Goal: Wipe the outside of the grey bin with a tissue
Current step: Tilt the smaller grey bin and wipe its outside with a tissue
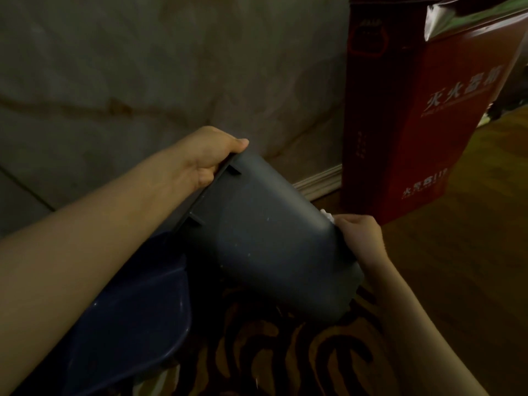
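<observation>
The grey bin (pixel 265 241) lies tilted on its side in mid-air, rim to the upper left and base to the lower right. My left hand (pixel 205 158) grips the rim at the top left. My right hand (pixel 361 238) is pressed against the bin's base end, holding a white tissue (pixel 327 216), of which only a small crumpled corner shows above the fingers. Small pale specks dot the bin's side.
A dark blue plastic tub (pixel 137 315) sits under my left forearm. A tall red box (pixel 405 115) with white lettering stands against the wall at the right. Below is a brown patterned carpet (pixel 285 352), with wooden floor (pixel 457 224) to the right.
</observation>
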`<action>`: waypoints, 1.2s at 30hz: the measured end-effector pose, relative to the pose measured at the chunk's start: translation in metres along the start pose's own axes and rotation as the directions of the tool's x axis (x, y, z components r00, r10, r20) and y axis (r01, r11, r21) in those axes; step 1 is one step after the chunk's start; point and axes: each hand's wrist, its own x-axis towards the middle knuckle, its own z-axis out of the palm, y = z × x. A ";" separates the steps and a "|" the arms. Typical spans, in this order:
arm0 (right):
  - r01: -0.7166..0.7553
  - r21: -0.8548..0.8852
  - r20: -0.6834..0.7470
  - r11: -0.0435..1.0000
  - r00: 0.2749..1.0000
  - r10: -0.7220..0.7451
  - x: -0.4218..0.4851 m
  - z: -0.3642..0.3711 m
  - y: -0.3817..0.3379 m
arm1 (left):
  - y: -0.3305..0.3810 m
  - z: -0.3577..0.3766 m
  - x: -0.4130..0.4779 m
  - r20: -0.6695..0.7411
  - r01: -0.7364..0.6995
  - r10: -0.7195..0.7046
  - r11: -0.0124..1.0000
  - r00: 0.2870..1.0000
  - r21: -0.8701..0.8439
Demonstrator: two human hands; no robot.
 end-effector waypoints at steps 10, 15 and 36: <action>0.693 -0.176 -0.228 0.699 0.662 -0.714 -0.090 0.093 -0.078 | -0.003 -0.002 0.011 -0.082 0.107 -0.117 0.988 0.990 -0.115; 0.798 -0.158 -0.205 0.581 0.549 -0.810 -0.089 0.108 -0.087 | -0.002 -0.003 0.015 -0.079 0.137 -0.146 0.984 0.986 -0.112; 0.217 -0.230 -0.422 0.949 0.857 -0.298 -0.010 0.030 0.016 | -0.022 -0.027 -0.028 0.358 0.056 -0.065 0.998 0.931 0.035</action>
